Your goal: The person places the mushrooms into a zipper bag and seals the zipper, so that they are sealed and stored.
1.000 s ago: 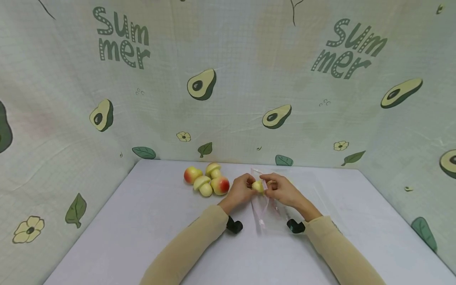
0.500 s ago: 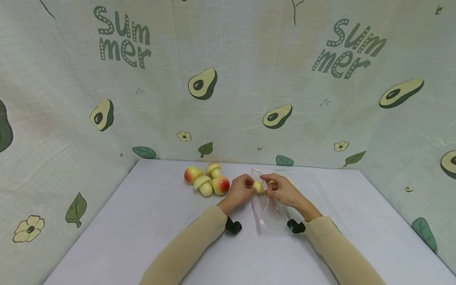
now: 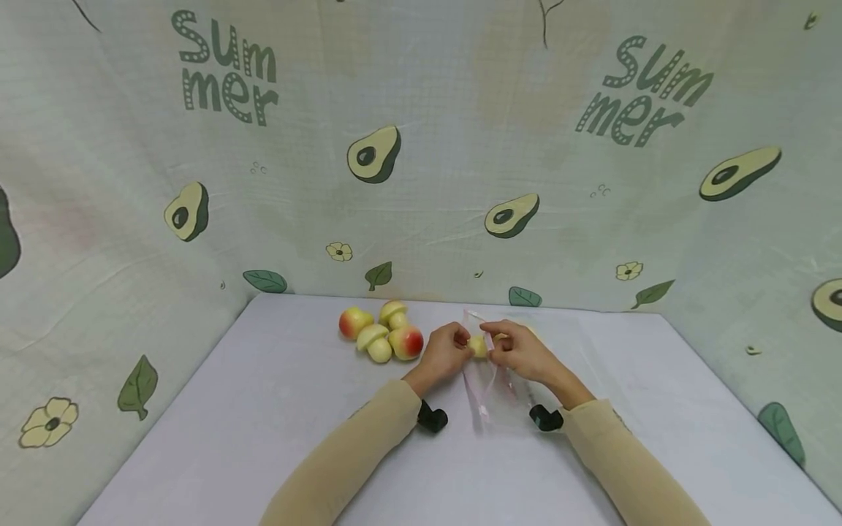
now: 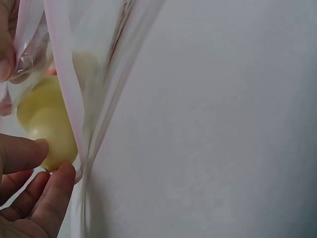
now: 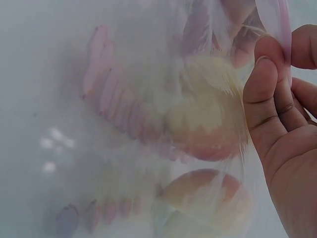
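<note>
My left hand (image 3: 446, 352) pinches the stem of a pale yellow toy mushroom (image 4: 54, 131), thumb on one side and fingertips on the other. The mushroom's cap points into the mouth of a clear plastic bag (image 5: 124, 168) with pink zip strips. At that mouth my right hand (image 3: 522, 354) pinches the pink edge between thumb and finger. Through the film in the right wrist view, a yellow and red fruit (image 5: 208, 198) shows blurred inside the bag, with another yellowish shape above it. The bag's far contents are partly hidden by my right hand in the head view.
Left of my hands lie two yellow mushrooms, one nearer (image 3: 376, 343) and one farther (image 3: 394, 314). Beside them are two yellow-red fruits, one right (image 3: 406, 342) and one left (image 3: 355, 323). A patterned cloth (image 3: 434, 241) hangs behind the white table (image 3: 276, 409).
Both hands stay almost still. The mushroom and my left fingertips have shifted very slightly right, toward the bag's opening.
</note>
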Motion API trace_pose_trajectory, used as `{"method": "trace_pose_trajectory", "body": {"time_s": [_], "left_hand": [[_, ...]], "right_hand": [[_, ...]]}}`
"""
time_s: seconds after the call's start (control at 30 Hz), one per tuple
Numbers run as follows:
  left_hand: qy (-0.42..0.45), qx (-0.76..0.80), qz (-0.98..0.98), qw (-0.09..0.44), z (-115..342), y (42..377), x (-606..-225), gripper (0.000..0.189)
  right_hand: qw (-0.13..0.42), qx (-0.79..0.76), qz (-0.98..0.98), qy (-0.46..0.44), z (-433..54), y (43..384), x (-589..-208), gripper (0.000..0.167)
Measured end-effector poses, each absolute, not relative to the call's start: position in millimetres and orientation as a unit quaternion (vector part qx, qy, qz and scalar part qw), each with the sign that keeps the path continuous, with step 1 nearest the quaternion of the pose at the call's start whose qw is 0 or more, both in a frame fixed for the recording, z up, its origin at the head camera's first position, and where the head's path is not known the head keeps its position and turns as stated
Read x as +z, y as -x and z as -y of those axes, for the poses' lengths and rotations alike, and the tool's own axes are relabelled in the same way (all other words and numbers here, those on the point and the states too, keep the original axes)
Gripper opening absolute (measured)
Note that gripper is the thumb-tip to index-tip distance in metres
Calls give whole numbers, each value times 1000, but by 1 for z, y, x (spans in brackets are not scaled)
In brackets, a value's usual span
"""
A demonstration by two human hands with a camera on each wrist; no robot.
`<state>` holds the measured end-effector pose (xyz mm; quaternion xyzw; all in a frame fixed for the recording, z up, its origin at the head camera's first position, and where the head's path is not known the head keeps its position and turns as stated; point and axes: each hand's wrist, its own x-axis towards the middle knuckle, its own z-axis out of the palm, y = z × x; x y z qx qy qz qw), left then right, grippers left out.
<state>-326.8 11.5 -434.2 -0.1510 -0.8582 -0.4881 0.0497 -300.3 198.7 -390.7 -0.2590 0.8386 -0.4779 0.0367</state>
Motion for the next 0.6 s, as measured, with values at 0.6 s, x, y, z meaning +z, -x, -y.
{"method": "trace_pose_trajectory", "body": {"time_s": [0.6], "left_hand": [[143, -497, 856, 16, -3, 318, -427, 20]], "right_hand": [[38, -489, -832, 259, -201, 306, -399, 53]]}}
